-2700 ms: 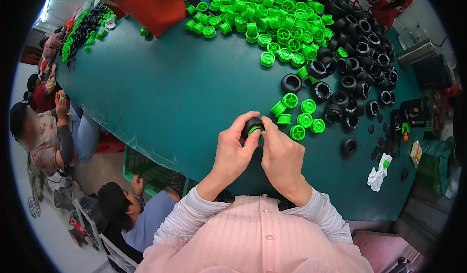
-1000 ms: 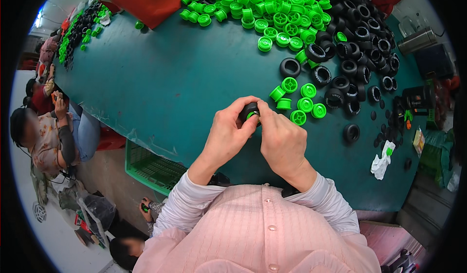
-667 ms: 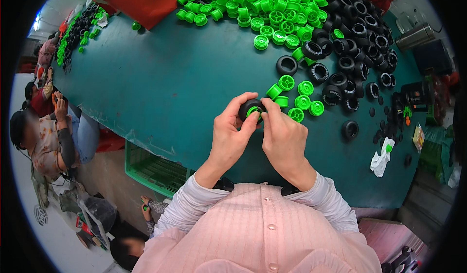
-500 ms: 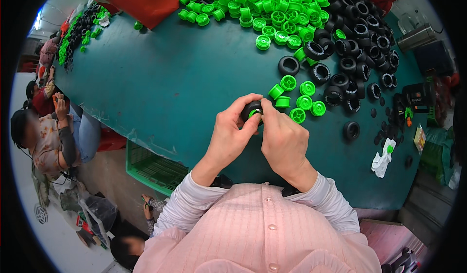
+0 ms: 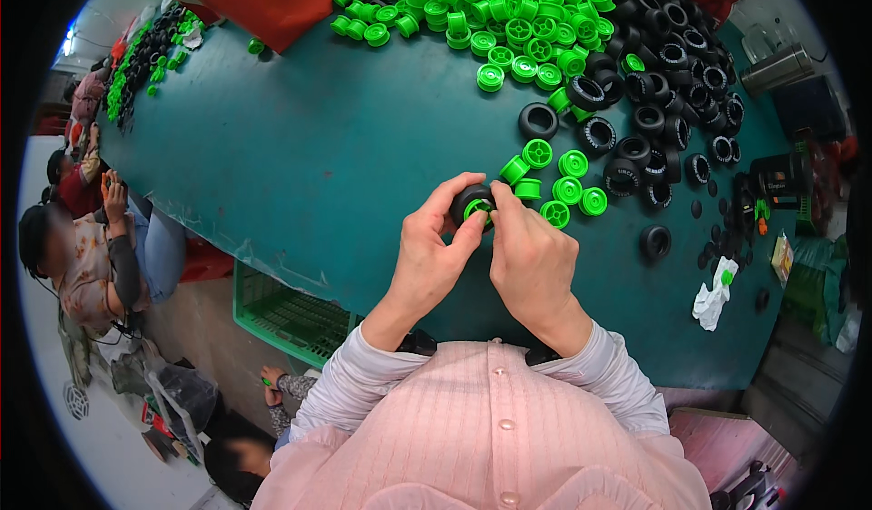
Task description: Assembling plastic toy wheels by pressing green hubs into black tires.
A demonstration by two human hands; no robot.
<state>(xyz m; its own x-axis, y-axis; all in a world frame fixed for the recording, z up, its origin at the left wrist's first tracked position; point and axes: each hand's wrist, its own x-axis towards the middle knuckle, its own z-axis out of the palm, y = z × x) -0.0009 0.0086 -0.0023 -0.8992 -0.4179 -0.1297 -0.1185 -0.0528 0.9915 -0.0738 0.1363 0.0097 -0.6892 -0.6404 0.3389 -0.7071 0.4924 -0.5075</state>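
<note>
Above the near edge of the green table (image 5: 300, 165), my left hand (image 5: 427, 254) grips a small black rubber tyre (image 5: 467, 196), with its thumb across the front. A green plastic wheel rim (image 5: 478, 207) sits inside the tyre, partly covered by my fingers. My right hand (image 5: 534, 260) is curled, its thumb and fingertips pressed to the right side of the same tyre and rim. Just beyond my hands lie several loose green rims (image 5: 568, 190). One loose tyre (image 5: 538, 121) rests behind them, and another tyre (image 5: 655, 243) lies off to the right.
A heap of green rims (image 5: 518, 30) and a heap of black tyres (image 5: 672, 88) cover the far side. Right are crumpled white paper (image 5: 712, 301) and a metal flask (image 5: 777, 70). A red bag (image 5: 263, 6) stands far left; a green crate (image 5: 282, 319) sits below. Other people sit left.
The tyre has turned slightly in my left hand, so more of the green rim shows. My right fingertips have shifted a little along its right side.
</note>
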